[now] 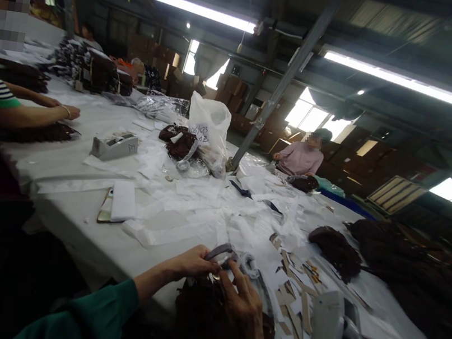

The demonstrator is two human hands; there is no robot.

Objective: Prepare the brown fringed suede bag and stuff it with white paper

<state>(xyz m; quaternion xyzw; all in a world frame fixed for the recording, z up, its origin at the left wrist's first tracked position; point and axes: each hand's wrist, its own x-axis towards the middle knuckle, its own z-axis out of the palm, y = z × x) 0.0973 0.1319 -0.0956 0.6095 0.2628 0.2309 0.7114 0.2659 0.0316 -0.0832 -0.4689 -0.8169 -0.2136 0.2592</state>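
Observation:
My left hand, in a green sleeve, is closed in a pinch on a grey strip at the near table edge. My right hand rests on a dark brown wig lying in front of me; its fingers reach up to the same strip and a clear plastic piece, though the grip is unclear. The wig spreads beneath both hands, partly hidden by them.
A white-covered table carries white paper sheets, brown card strips, a phone, a tape dispenser, a white plastic bag and more dark wigs. A person in stripes sits at left, another in pink at the far side.

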